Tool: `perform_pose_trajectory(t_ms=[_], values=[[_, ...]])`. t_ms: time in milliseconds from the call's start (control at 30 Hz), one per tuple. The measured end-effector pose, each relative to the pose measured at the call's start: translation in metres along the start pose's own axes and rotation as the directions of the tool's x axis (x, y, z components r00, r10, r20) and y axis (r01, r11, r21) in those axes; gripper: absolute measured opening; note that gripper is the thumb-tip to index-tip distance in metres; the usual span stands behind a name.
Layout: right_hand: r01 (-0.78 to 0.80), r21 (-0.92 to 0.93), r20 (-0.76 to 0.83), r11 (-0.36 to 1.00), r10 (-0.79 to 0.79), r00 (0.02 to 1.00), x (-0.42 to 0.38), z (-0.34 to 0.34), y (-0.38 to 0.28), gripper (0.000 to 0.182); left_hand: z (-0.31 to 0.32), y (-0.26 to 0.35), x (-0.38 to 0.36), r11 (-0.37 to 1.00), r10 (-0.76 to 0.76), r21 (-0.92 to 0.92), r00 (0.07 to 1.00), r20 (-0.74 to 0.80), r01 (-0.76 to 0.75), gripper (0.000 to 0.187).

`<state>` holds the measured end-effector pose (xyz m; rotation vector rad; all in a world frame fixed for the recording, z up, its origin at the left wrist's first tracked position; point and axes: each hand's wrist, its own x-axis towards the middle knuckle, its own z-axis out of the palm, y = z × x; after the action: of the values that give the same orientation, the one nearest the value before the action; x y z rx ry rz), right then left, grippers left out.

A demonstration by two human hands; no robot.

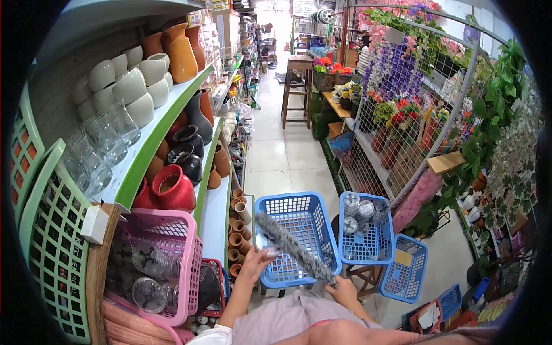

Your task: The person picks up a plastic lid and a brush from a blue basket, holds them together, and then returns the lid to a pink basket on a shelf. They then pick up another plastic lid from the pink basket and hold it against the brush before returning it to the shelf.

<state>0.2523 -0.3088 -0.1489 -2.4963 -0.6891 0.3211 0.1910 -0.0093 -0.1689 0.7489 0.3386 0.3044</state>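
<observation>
My right hand [344, 291] is closed around the lower end of a grey fluffy duster [296, 248]. The duster slants up and left across the large blue basket [328, 244], its far end close to my left hand [256, 264]. My left hand is closed on a small clear glass piece [263, 240], partly covered by the duster, so its exact kind is hard to make out. Beside the large basket stands a smaller blue basket [368, 253] with several clear glass jars [365, 210] at its far end.
Terracotta pots [236, 240] stand along the lower left shelf. Above are red vases [173, 188], white pots [129, 86] and drinking glasses [122, 123]. A pink basket [192, 259] holds glass jars. To my right are another blue basket [418, 282] and a wire rack [437, 115] of artificial flowers.
</observation>
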Motion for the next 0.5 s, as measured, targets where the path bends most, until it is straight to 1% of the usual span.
perform_pose_trajectory(t_ms=[33,67,100,133,167,200,233,267,333,367,400,433,467,500], values=[[0.006,0.022,-0.023,1.000,-0.005,1.000,0.005,0.006,0.002,0.039,0.000,0.000,-0.001,0.998,-0.028,0.062,1.000,-0.007,0.029,0.046],[0.015,0.046,-0.047,0.999,-0.013,0.999,0.009,0.011,0.001,0.040,-0.001,-0.002,0.000,0.998,-0.022,0.056,1.000,-0.008,0.023,0.046],[0.038,-0.024,0.038,0.999,-0.037,0.999,0.010,0.006,-0.011,0.039,-0.004,-0.005,0.002,0.999,-0.042,-0.001,0.999,0.024,0.042,0.042],[0.039,-0.023,0.038,0.999,-0.038,0.999,0.015,0.000,-0.019,0.039,0.002,-0.001,-0.001,0.996,-0.063,-0.054,0.996,0.057,0.066,0.038],[0.013,0.035,0.028,0.999,-0.014,1.000,0.021,-0.007,-0.026,0.040,0.008,0.006,-0.004,0.995,-0.081,0.060,0.993,0.090,0.075,0.042],[-0.013,0.092,0.019,0.996,0.011,1.000,0.026,-0.011,-0.031,0.040,0.011,0.005,-0.005,0.995,-0.081,0.061,0.993,0.090,0.076,0.042],[-0.042,0.113,-0.036,0.993,0.046,0.998,0.037,-0.006,-0.031,0.040,0.014,0.004,-0.004,0.979,-0.129,0.172,0.986,0.109,0.109,0.042],[-0.040,0.110,-0.037,0.993,0.045,0.998,0.043,-0.002,-0.035,0.040,0.017,0.001,-0.004,0.950,-0.178,0.280,0.976,0.124,0.138,0.043],[0.078,0.095,-0.082,0.992,-0.070,0.994,0.052,0.006,-0.048,0.039,0.018,-0.018,-0.002,0.953,-0.181,0.263,0.978,0.102,0.149,0.043],[0.176,0.014,-0.062,0.984,-0.175,0.983,0.050,0.005,-0.057,0.039,0.016,-0.029,-0.001,0.954,-0.189,0.251,0.979,0.078,0.164,0.042],[0.175,0.018,-0.063,0.984,-0.173,0.983,0.054,0.003,-0.062,0.039,0.014,-0.034,0.000,0.954,-0.199,0.240,0.979,0.052,0.182,0.041],[0.145,0.013,-0.085,0.989,-0.143,0.986,0.061,-0.001,-0.069,0.038,0.015,-0.029,0.002,0.965,-0.236,0.159,0.958,0.163,0.211,0.044],[0.116,0.008,-0.107,0.993,-0.114,0.988,0.068,-0.005,-0.073,0.038,0.018,-0.024,0.004,0.964,-0.238,0.163,0.958,0.162,0.212,0.044],[-0.001,0.050,-0.111,0.999,0.006,0.994,0.081,-0.003,-0.071,0.038,0.025,-0.016,0.001,0.954,-0.236,0.225,0.960,0.150,0.199,0.044]])
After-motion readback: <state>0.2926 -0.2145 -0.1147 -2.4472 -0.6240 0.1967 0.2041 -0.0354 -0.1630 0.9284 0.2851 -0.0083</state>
